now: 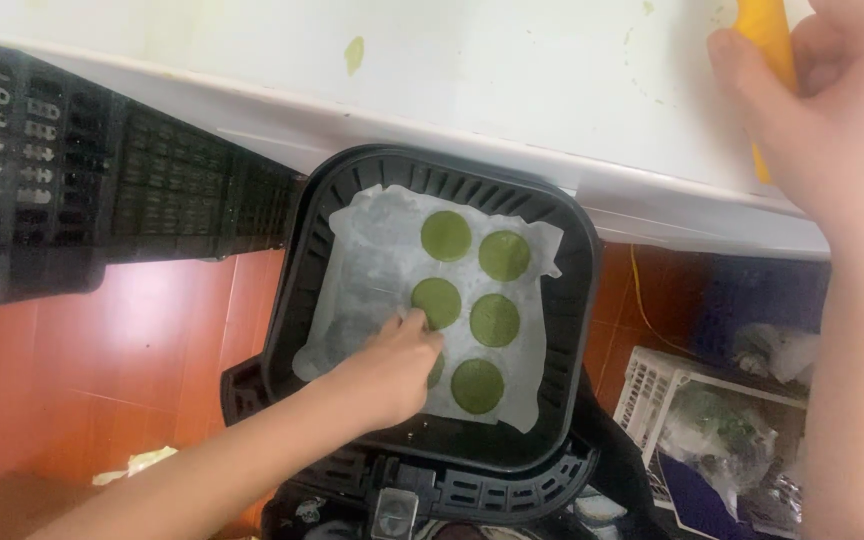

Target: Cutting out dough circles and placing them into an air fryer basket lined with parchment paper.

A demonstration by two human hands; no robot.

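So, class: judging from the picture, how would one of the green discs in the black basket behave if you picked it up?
The green discs look thin and flat, so probably light and unlikely to roll. They seem soft, like dough, so may bend or dent under the left hand fingers. Lying on white paper, they may stick slightly.

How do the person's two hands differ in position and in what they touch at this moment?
The left hand reaches down into the black basket, fingertips on a green disc on white paper; the right hand is up at the white counter, wrapped around a yellow tool. Both are bare.
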